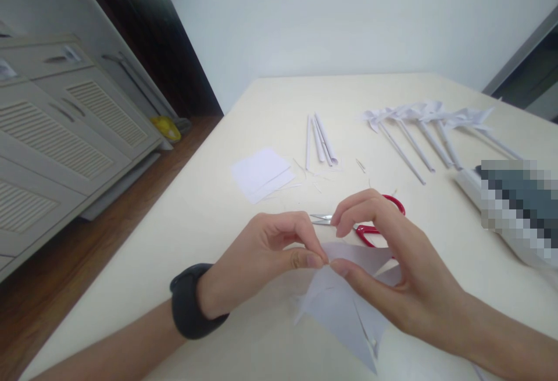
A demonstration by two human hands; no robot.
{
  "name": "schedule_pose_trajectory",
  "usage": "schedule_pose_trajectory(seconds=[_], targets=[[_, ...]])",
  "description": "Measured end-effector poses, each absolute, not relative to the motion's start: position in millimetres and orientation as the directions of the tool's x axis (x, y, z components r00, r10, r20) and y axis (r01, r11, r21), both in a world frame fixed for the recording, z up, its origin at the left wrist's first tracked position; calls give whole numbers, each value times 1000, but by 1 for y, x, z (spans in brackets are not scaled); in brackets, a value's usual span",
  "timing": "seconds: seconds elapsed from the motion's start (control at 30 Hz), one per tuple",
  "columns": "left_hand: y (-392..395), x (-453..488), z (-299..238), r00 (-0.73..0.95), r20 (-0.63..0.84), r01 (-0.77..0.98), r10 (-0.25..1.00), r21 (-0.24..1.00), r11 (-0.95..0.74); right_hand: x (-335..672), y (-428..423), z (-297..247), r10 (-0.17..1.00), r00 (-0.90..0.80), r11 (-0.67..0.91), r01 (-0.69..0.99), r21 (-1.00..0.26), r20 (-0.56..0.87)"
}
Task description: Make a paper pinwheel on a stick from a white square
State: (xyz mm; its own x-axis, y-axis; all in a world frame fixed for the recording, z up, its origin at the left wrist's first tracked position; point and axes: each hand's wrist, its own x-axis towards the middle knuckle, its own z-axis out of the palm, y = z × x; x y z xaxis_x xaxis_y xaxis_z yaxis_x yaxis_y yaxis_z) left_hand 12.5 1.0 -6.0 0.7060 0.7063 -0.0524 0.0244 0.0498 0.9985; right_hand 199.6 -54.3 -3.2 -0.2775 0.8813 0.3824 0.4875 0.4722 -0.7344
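My left hand (279, 244), with a black band (192, 301) on its wrist, is closed in a pinch. Its thumb and index fingertips meet over a white paper sheet with cut slits (340, 302); whatever is between them is too small to make out. The thumb of my right hand (392, 264) touches those fingertips from the right. Its index and middle fingers arch above, apart from the thumb. Partly behind my right hand lie scissors with red handles (365, 231), their blades pointing left.
White paper squares (264, 171) lie stacked at left. Rolled paper sticks (322, 139), thin offcuts (311, 174) and small thin pieces (361, 166) lie beyond my hands. Several paper pinwheels on sticks (429, 112) lie at back right, near a white object partly pixelated (492, 209).
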Motion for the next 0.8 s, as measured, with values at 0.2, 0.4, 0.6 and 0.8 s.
schedule_pose_trajectory(seconds=[0.2, 0.4, 0.6, 0.8], targets=[[2, 11, -8, 719, -85, -25, 690, 989, 148, 208, -51, -2, 925, -221, 380, 533, -756, 309], [0, 10, -10, 737, -119, -47, 665, 973, 226, 209, -47, 3, 945, -291, 278, 485, -829, 146], [-1, 12, -11, 768, -166, -65, 619, 940, 333, 211, -40, 4, 919, -392, 71, 267, -961, -41], [-1, 13, -12, 782, -226, -23, 581, 921, 389, 209, -38, 2, 892, -445, -33, 111, -993, -79]])
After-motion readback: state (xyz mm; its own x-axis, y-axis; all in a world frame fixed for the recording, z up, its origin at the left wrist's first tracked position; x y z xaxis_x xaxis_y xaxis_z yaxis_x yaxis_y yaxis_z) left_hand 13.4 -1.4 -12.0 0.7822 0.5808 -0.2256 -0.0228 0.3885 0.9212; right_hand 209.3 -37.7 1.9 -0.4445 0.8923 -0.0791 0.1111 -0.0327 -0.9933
